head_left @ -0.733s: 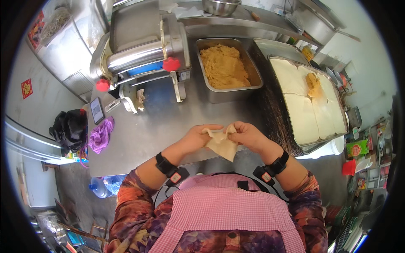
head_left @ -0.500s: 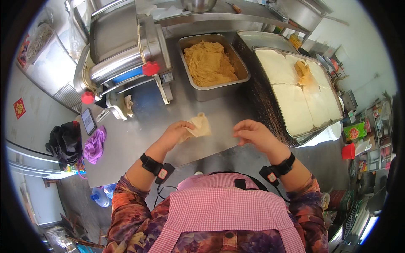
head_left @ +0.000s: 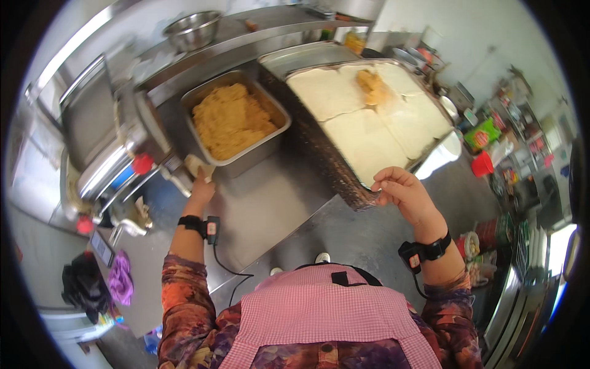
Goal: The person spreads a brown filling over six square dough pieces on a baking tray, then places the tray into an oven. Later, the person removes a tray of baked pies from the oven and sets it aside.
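Observation:
My left hand (head_left: 201, 189) is closed on a crumpled cream-coloured scrap (head_left: 196, 166), beside the near left corner of a deep metal pan (head_left: 257, 150); whether it is cloth or dough I cannot tell. A coarse yellow-brown paste (head_left: 227, 120) fills that pan. To the right, my right hand (head_left: 405, 194) has thumb and fingers pinched together at the near edge of a large tray (head_left: 362, 195). What they grip, if anything, is hidden. Pale flat sheets (head_left: 359, 138) cover the tray, and a lump of paste with clear plastic film (head_left: 372, 89) lies on them.
A metal rolling machine (head_left: 104, 154) with red knobs stands at the left. Purple cloth (head_left: 121, 280), a black bag (head_left: 86, 286) and a phone-sized panel (head_left: 102, 247) are near the table's left end. A steel bowl (head_left: 193, 31) sits on the back shelf (head_left: 264, 27).
My left hand has carried the cream scrap left and away from me, toward the pan's corner. My right hand has moved to the tray's near edge. The view has swung right.

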Tool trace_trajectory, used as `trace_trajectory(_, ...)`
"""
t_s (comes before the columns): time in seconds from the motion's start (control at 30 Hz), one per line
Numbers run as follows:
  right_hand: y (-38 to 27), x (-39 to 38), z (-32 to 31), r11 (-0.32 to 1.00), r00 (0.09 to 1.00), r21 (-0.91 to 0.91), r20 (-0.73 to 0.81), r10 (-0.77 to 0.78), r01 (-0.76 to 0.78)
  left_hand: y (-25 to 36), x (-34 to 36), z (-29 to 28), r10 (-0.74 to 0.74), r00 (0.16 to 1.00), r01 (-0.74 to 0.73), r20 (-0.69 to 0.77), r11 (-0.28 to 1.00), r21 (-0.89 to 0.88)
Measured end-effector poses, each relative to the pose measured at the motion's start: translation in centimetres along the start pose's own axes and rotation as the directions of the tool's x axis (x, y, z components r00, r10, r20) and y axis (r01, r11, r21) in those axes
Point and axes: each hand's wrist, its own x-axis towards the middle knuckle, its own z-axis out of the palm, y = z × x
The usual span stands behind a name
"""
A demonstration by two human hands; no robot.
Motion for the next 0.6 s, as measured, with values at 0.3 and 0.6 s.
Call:
trace_trajectory(0.3,-4.9,2.0,-8.6,0.986,0.973,-0.13,-0.194,-0.125,0.101,7.3,-4.9,-5.4,0.132,0.99,-0.141,0.053,0.85,0.507)
trace_trajectory(0.6,-6.5,12.6,-18.1,0.733,0.934,-0.629,-0.029,-0.355,0.259,33.6,-16.1,-4.6,0.384,0.868,-0.239,0.315,0.879,-0.412)
